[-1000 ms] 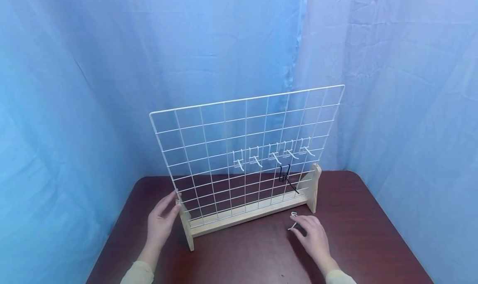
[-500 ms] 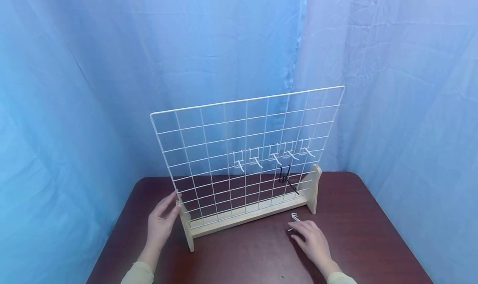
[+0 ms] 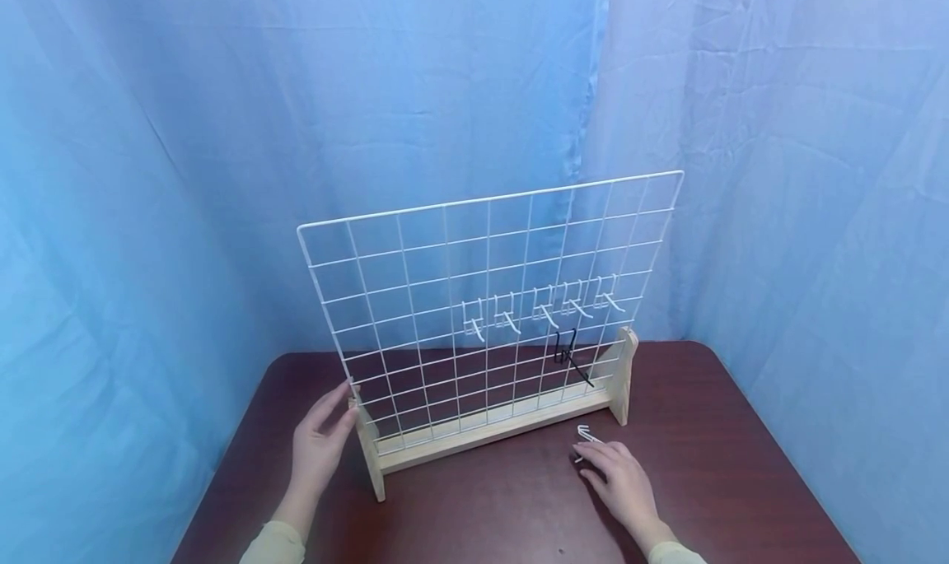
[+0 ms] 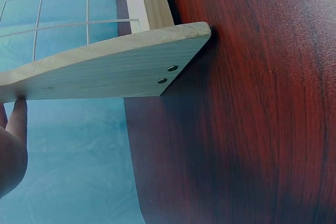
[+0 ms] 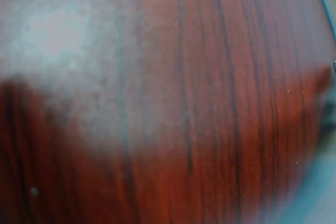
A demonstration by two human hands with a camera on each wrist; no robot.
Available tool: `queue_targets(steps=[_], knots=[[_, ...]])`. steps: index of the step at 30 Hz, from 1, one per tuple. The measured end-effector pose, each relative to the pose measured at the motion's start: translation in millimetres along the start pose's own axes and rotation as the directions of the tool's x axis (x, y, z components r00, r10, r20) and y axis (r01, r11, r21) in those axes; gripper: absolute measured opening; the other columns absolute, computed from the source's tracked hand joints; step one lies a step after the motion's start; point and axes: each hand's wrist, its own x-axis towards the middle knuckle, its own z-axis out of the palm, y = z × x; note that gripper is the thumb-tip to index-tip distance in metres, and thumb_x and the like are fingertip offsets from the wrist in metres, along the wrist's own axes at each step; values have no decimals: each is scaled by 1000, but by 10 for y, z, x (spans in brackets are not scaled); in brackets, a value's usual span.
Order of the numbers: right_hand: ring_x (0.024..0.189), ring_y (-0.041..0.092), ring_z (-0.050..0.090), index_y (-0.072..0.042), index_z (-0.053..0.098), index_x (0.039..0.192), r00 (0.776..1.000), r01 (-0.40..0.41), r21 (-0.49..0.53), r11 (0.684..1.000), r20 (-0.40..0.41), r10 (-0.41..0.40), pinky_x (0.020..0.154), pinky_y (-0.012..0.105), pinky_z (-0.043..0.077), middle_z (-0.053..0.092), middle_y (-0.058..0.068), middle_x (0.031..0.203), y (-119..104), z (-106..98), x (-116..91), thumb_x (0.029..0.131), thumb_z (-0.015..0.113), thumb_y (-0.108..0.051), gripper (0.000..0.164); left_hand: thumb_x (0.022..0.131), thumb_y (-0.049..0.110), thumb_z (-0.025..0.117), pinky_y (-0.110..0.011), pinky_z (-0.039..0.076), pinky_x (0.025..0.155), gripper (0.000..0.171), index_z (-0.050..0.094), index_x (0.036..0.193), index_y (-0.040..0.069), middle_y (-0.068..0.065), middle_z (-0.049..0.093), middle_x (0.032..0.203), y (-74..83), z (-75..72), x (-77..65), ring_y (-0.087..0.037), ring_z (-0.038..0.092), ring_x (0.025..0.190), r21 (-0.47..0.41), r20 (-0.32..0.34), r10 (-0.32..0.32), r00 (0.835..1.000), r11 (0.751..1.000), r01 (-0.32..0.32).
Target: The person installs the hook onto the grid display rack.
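Observation:
A white wire grid panel (image 3: 415, 280) leans back in a wooden stand (image 3: 489, 426). At its left end my left hand (image 3: 319, 445) holds the top of the stand's side piece (image 4: 115, 69), fingertips at the grid's edge; part of that hand shows in the left wrist view. In front of the stand's right end, my right hand (image 3: 619, 477) pinches a small white wire hook (image 3: 584, 433). The hook's bent prongs stick out beyond the fingertips and its arm is partly hidden behind the fingers. The right wrist view shows mostly blurred tabletop.
Several white hooks, including a leftmost hook (image 3: 474, 327), hang in a row on the grid's right half. Below them hangs a longer black hook (image 3: 569, 356). A dark red wooden table (image 3: 474, 515) bears the stand, with blue curtains (image 3: 445, 78) behind and at both sides.
The white hook has shifted and turned slightly in my right fingers, which have come closer over its arm. My left hand and the stand stay put.

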Motion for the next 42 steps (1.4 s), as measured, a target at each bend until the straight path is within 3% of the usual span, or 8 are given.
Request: queue_targets(steps=[13, 28, 42], knots=[[90, 23, 63, -12, 76, 109, 999, 14, -22, 1000, -30, -15, 79, 36, 49, 73, 3, 108, 51, 48, -61, 67, 86, -7, 43, 87, -11, 67, -9, 51, 85, 41, 61, 128, -7, -27, 62, 123, -14, 2, -6, 15, 53, 107, 23, 4, -9, 1000, 1000, 8], [89, 21, 63, -12, 78, 102, 1000, 15, 1, 1000, -21, -15, 79, 34, 50, 74, 1, 102, 53, 60, -68, 67, 85, -3, 36, 86, -14, 67, -12, 52, 86, 41, 61, 126, -10, -28, 63, 120, -50, 0, 7, 12, 55, 107, -14, -2, 26, 1000, 1000, -26], [87, 17, 63, -15, 78, 86, 999, 11, 8, 1000, -51, -11, 77, 32, 51, 71, -5, 94, 47, 68, -75, 63, 87, -1, 28, 87, -12, 67, -11, 51, 87, 41, 61, 128, -7, -27, 62, 123, -34, -4, 5, 13, 54, 107, 5, 2, -13, 1000, 1000, 13]])
